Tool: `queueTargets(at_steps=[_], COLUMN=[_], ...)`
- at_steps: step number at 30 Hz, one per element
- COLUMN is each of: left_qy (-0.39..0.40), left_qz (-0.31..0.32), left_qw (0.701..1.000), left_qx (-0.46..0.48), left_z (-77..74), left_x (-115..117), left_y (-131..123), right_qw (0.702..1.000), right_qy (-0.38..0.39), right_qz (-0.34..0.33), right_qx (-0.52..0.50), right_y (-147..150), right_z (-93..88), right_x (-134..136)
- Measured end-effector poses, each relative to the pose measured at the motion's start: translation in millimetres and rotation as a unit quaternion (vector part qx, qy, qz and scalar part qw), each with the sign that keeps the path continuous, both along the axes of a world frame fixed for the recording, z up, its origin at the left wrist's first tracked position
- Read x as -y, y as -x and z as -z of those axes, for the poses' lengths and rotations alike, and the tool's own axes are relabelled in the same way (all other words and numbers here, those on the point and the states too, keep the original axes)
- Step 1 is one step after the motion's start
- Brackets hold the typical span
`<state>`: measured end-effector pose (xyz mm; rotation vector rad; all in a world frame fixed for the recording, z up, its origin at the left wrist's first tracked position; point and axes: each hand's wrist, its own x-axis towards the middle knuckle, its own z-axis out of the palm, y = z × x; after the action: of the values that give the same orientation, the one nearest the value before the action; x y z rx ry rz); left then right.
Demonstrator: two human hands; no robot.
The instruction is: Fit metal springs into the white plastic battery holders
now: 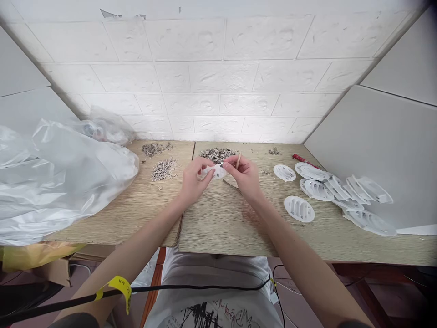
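My left hand (193, 181) and my right hand (244, 175) meet over the middle of the wooden table (218, 223). Together they pinch a small white round plastic part (216, 171). The right hand also holds a thin wooden stick (238, 160) that points up between its fingers. Just behind the hands lies a pile of small grey metal pieces (217, 154). A thin metal tool (231, 185) rests on the table under my right hand.
Several white oval plastic parts (299, 208) lie at the right, stacked toward the grey side panel (375, 150). A red pen (302, 159) lies behind them. Two more small grey piles (164, 168) sit left of centre. A big clear plastic bag (58, 177) covers the left.
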<state>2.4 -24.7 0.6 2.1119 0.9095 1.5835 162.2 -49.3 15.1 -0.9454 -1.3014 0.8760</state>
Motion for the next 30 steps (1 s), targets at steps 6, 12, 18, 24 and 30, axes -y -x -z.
queueTargets(at_steps=[6, 12, 18, 24, 30], left_qy=[0.364, 0.47, 0.503, 0.526, 0.53], left_qz=[0.112, 0.129, 0.138, 0.141, 0.136], left_qw=[0.918, 0.866, 0.844, 0.826, 0.821], left_qx=[0.113, 0.115, 0.124, 0.145, 0.161], left_z=[-0.7, 2.3, 4.1, 3.7, 3.4], left_x=[-6, -8, -7, -7, -8], left_y=[0, 1, -2, -3, -3], right_qw=[0.991, 0.978, 0.951, 0.928, 0.922], right_qy=[-0.017, -0.027, -0.073, -0.135, -0.159], right_qz=[0.021, 0.053, -0.002, 0.001, 0.006], right_qx=[0.131, 0.202, 0.301, 0.346, 0.354], right_y=[-13, -15, -14, -14, -14], right_z=[1.8, 1.4, 5.2, 13.1, 15.2], right_x=[-7, -7, -9, -13, -14])
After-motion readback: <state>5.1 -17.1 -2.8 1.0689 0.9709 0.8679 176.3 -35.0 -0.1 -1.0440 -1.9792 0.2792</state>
